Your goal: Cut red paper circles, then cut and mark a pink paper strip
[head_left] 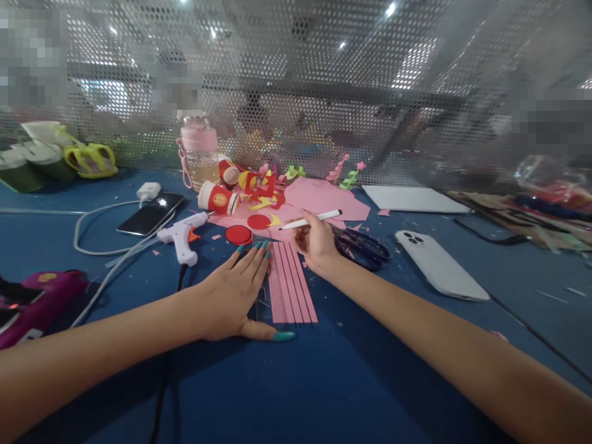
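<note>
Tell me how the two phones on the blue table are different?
The dark phone lies screen up on the left, with a light reflecting in its glass. The white phone lies face down on the right, camera lenses showing. A white cable runs beside the dark one; none shows at the white one. Both lie flat.

Left hand (235, 296): flat, palm down, fingers together and extended forward, thumb spread out toward the right; forearm enters from lower left. Right hand (317, 240): curled in a writing grip, fingers closed, wrist slightly raised; forearm enters from lower right. Hands close together, not touching.
</note>
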`<state>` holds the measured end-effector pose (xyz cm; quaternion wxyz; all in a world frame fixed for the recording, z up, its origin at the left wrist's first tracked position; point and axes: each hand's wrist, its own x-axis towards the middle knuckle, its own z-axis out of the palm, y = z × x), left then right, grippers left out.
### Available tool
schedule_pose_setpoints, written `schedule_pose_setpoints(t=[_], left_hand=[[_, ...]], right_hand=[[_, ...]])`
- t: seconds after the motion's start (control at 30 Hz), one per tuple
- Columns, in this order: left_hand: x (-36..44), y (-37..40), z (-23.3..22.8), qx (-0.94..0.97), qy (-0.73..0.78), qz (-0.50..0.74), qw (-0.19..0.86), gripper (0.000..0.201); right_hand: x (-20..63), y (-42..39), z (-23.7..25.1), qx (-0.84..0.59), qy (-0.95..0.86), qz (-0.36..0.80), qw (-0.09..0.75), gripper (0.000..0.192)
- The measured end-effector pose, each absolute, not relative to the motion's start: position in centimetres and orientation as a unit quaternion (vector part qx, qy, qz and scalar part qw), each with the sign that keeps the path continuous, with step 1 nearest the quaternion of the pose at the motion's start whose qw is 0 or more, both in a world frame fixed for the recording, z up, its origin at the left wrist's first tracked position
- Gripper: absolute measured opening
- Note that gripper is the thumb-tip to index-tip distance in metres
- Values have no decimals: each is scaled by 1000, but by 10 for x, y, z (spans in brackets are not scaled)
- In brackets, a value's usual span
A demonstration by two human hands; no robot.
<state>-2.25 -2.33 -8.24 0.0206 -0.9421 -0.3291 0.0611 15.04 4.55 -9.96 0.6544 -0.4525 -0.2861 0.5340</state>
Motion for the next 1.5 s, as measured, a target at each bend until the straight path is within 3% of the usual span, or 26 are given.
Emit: schedule_pose_setpoints(t=[1.5], left_hand=[[-22, -20, -84, -944, -322, 60, 40, 110]], right_hand=[[161, 53, -106, -407, -300, 556, 660, 42]])
